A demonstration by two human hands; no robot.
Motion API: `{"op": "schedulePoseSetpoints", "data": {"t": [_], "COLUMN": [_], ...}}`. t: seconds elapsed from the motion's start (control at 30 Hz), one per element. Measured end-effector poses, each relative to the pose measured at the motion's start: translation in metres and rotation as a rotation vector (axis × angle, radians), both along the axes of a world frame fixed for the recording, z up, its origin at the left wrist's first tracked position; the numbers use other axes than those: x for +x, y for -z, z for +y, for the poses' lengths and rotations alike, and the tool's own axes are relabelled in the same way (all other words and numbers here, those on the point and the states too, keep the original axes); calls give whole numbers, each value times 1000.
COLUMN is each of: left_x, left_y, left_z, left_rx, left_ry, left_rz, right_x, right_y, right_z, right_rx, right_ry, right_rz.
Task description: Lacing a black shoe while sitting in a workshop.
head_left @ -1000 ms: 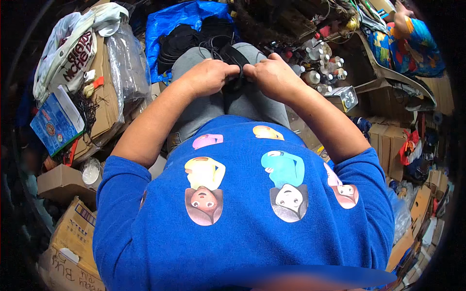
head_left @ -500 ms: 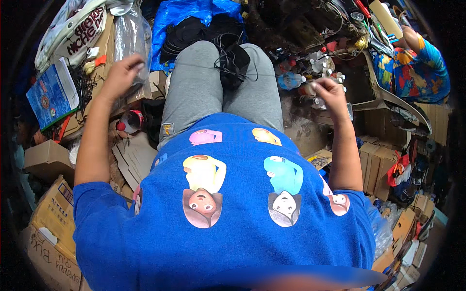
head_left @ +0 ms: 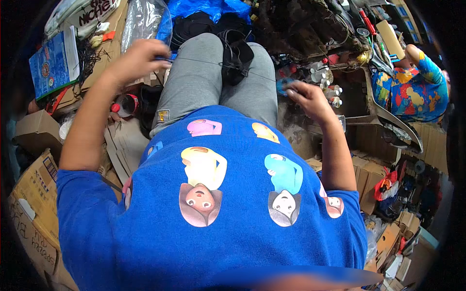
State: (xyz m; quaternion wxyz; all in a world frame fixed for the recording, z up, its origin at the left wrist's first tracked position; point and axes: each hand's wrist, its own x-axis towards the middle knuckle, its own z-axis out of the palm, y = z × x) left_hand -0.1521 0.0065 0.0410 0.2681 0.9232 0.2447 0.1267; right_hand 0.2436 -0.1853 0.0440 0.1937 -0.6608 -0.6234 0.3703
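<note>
A thin black cord runs across my thighs on both sides of a black soft-looking piece lodged between my knees. I cannot make out exactly what that piece is; loops of cord lie on it. My left hand, somewhat blurred, pinches the cord's end beyond my left thigh. On the other side my right hand has thumb and fingers closed on the other end, beside my right thigh. Past my knees, more flat black pieces rest on a blue plastic sheet.
Several plastic bottles stand right of my right hand. At left lie a blue booklet, a red-capped bottle and cardboard boxes. Another person in a colourful shirt sits at far right.
Both hands have moved inward toward my thighs, the left also slightly away from me. The cord shows more plainly between them. The whole view has shifted a little.
</note>
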Motion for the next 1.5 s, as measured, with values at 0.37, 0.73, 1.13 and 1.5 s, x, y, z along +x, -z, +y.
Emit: {"op": "schedulePoseSetpoints", "data": {"t": [0.37, 0.73, 1.13, 1.5], "left_x": [-77, 156, 162, 165], "left_y": [-9, 37, 55, 52], "left_z": [62, -7, 1, 3], "left_rx": [312, -306, -839, -788], "left_ry": [-512, 302, 304, 417], "left_rz": [366, 21, 27, 158], "right_x": [146, -43, -49, -72], "right_y": [41, 23, 44, 34], "right_z": [-131, 57, 51, 25], "right_rx": [-496, 245, 268, 438], "right_ry": [316, -14, -37, -21], "right_rz": [-428, -18, 7, -210]}}
